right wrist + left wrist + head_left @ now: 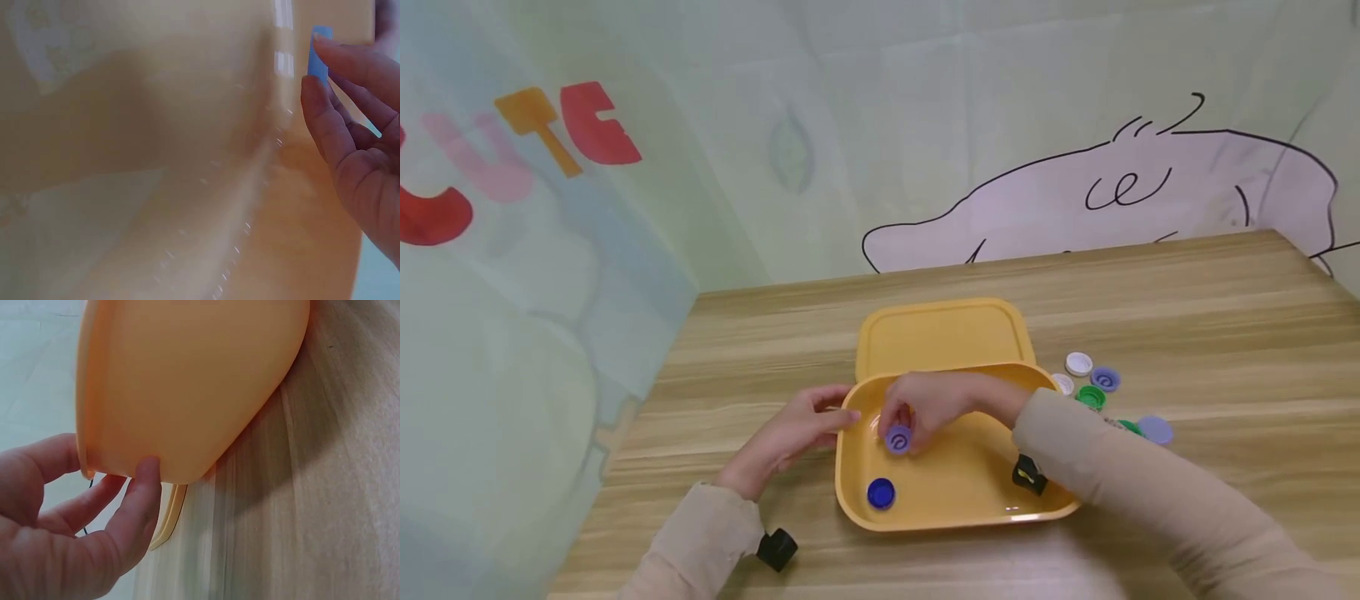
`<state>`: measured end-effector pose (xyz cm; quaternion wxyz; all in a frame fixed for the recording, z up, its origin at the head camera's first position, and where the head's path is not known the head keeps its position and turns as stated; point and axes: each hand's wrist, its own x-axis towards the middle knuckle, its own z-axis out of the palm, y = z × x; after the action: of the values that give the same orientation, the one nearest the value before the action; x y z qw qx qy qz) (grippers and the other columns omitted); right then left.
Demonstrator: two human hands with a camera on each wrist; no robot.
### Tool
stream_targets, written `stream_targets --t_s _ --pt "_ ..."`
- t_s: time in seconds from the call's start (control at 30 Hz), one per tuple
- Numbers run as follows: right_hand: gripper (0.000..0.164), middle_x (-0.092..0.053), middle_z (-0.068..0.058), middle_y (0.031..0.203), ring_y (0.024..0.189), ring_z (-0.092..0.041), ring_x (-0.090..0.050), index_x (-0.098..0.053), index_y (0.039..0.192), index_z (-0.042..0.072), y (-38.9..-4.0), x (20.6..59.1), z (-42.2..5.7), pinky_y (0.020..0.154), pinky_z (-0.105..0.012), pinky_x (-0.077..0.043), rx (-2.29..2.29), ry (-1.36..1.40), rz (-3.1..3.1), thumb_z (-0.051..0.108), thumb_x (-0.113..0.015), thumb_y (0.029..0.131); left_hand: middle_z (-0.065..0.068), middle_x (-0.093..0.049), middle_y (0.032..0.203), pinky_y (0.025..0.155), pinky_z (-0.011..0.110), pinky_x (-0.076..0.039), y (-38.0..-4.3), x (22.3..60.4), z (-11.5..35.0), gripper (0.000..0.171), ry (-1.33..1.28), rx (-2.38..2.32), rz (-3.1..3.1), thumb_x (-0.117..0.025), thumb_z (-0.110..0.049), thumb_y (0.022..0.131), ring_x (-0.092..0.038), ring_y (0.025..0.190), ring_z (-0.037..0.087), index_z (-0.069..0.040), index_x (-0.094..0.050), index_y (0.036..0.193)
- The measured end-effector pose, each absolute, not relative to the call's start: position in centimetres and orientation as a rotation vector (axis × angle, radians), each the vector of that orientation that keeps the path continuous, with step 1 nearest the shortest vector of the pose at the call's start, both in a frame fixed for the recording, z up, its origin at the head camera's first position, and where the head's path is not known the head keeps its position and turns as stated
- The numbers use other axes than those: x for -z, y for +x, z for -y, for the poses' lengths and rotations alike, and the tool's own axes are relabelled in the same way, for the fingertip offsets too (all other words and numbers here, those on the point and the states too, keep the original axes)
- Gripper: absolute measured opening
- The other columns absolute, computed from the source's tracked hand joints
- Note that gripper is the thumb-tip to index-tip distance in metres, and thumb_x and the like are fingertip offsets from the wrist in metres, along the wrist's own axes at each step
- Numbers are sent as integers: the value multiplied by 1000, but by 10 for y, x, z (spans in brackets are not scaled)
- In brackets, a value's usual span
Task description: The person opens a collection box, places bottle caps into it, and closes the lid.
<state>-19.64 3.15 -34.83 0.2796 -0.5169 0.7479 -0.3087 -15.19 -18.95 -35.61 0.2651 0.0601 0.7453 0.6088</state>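
Observation:
A yellow plastic box (pixel 955 492) stands on the wooden table. At its left end my left hand (pixel 797 429) grips the rim, one digit hooked over the edge and the others against the outer wall (pixel 200 381). My right hand (pixel 928 404) reaches inside the box and pinches a light purple bottle cap (pixel 898 439) between thumb and fingers. Seen from the right wrist, this cap (pixel 318 55) is edge-on and looks bluish. A dark blue bottle cap (pixel 881 493) lies on the box floor near the front left corner.
Behind the box lies its yellow lid (pixel 943 333). To the right are several loose caps, among them a white cap (pixel 1078 363), a green cap (pixel 1091 397) and a purple cap (pixel 1155 430); the right sleeve (pixel 1120 467) partly covers this group. A printed curtain (pixel 820 150) hangs behind the table.

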Motion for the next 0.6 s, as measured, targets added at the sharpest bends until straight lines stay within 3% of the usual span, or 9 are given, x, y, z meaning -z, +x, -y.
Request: stream_targets --t_s 0.6 --pt "34 -62 0 90 77 -3 -53 -69 103 1 -188 360 -12 71 -14 -47 743 -1369 -2009 -1 -77 70 23 -49 126 83 36 -53 -152 356 190 49 147 -1639 -2026 -57 -8 90 -58 101 22 10 -41 132"
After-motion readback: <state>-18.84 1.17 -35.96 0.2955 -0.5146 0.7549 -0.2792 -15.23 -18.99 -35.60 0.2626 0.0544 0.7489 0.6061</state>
